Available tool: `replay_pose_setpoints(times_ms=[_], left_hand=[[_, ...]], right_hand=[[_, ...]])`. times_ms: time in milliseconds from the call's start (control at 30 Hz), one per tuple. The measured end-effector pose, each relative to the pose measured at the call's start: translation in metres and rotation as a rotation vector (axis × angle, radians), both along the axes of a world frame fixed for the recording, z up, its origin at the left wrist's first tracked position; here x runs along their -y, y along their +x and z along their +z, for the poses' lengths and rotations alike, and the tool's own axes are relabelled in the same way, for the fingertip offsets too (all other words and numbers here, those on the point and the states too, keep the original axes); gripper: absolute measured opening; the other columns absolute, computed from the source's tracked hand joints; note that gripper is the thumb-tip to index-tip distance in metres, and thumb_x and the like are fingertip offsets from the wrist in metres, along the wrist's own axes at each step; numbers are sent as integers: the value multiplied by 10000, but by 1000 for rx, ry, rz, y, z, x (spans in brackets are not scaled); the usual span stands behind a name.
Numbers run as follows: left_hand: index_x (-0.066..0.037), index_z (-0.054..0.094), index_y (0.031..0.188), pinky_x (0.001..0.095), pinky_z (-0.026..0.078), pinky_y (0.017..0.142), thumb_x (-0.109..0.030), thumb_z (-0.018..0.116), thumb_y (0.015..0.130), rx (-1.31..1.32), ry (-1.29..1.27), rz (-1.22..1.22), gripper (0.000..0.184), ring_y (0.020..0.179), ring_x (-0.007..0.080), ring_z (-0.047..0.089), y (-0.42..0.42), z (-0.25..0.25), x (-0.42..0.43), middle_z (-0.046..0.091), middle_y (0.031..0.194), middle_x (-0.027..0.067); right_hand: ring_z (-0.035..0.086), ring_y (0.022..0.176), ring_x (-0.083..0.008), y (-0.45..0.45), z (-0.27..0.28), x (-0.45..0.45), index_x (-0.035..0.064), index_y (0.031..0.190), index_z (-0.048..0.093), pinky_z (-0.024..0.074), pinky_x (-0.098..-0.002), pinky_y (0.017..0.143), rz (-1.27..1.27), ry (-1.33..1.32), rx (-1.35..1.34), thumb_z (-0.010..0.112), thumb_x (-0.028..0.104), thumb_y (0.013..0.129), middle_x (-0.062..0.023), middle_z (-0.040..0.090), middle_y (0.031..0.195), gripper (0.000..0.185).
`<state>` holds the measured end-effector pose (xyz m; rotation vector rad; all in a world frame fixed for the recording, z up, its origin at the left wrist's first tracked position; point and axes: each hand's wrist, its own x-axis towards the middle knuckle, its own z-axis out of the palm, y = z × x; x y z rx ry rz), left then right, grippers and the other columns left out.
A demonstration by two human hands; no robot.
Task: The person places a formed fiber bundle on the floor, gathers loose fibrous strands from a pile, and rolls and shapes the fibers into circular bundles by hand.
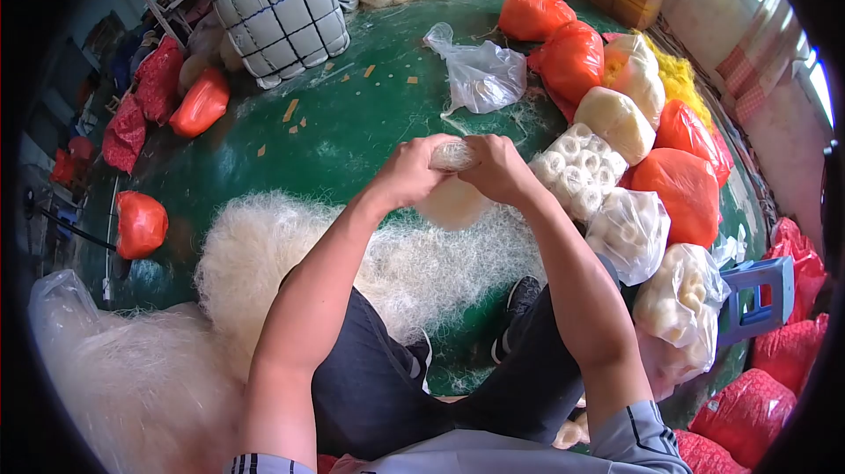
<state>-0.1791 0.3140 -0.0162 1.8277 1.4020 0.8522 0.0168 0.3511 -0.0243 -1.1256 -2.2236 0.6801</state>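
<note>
The loose fibre heap (pixel 264 245) on the floor (pixel 343 131) is partly hidden by the legs (pixel 370 368) and forearms (pixel 304 316), while the left hand (pixel 407 175) and right hand (pixel 495 169) grip, fingers curled closed, a pale fibre bundle (pixel 452 155) between them, its sides covered, most fingertips unseen.

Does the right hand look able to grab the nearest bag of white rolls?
Probably yes: nothing seems to block the way to the bag of white rolls, but the right hand grips a pale fibre bundle and would likely need to let go.
</note>
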Motion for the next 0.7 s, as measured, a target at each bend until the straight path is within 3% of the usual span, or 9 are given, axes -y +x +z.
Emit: replay_pose_setpoints(times_ms=[100,200,300,400,433,500,600,700], left_hand=[[-81,722,1209,403,577,894,-144,788,835,-1,-96,56,385,1021,292,760,-9,-1,-7,769,1104,179],[-30,739,1135,344,563,851,-95,782,847,-7,-69,131,298,957,142,725,-7,-5,-7,795,1026,105],[-34,756,1088,351,566,825,-97,784,850,-60,175,132,248,934,111,713,0,-10,0,797,986,115],[-42,751,1120,367,574,838,-109,792,847,-110,1,133,284,960,183,755,-5,-5,-6,794,1004,142],[-46,750,1122,391,577,834,-113,779,845,-56,-9,141,286,967,257,750,-6,-6,-6,782,1010,167],[-54,746,1126,438,581,826,-122,751,841,52,-24,154,293,980,406,739,-6,-5,-5,759,1022,217],[-42,741,1108,445,583,810,-100,718,857,-48,232,148,259,958,396,748,3,-9,7,755,1001,228],[-36,735,1092,444,582,814,-87,697,870,-167,110,64,231,976,396,744,1,-9,2,747,1008,240]], right_hand=[[713,888,-452,-4,3,4,-23,968,714,565,-491,790,-111,80,-168,740,134,760,-273,716,897,262],[703,906,-459,-1,3,1,-21,988,709,559,-495,799,-63,-2,-20,718,113,776,-270,712,907,251],[697,914,-464,-2,0,2,-20,989,696,556,-497,795,66,69,-2,697,97,797,-270,713,917,225],[694,901,-464,-10,3,10,-12,984,690,553,-501,798,-43,138,-105,678,65,810,-265,713,912,190],[693,900,-464,-12,6,12,-9,978,690,553,-503,801,-86,152,-181,676,59,809,-266,712,911,182],[695,907,-461,-6,6,8,-6,985,696,553,-507,814,-61,66,-68,683,56,808,-265,713,907,188],[698,906,-459,-3,-2,6,-5,969,697,555,-513,814,-39,109,46,696,59,806,-263,715,897,175],[694,879,-468,-6,-7,9,-6,966,688,549,-512,777,-73,174,12,716,72,798,-261,708,879,187]])
